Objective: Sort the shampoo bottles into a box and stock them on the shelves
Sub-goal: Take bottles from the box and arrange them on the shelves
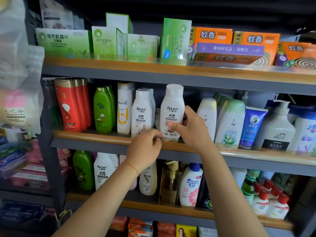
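**A:** How will that white Raclen bottle (pixel 172 111) handle where you have it?

**B:** I'd judge it a stiff plastic bottle with a smooth, glossy skin, so somewhat slippery, and fairly hefty if full. It's no fragile thing, but it is tall and narrow at the cap, so it could tip over the front lip of the middle shelf (pixel 109 136). Take hold at the broad lower body, not the cap.

**A:** And where is it against your fingers?

**B:** Your right hand (pixel 191 128) has it at the lower half: the thumb lies across the front of the label and the fingers curl round the right side and behind. The bottle stands upright, its base at the front edge of the middle shelf, just right of the row of matching Raclen bottles (pixel 142 112) and left of the pale green-capped bottles (pixel 229 123).

**A:** And your left hand (pixel 145 148)?

**B:** It sits just below and left of the bottle's base, in front of the shelf lip, fingers loosely curled with the tips near the bottle's bottom corner. Whether they touch it I cannot tell; it holds nothing I can see.
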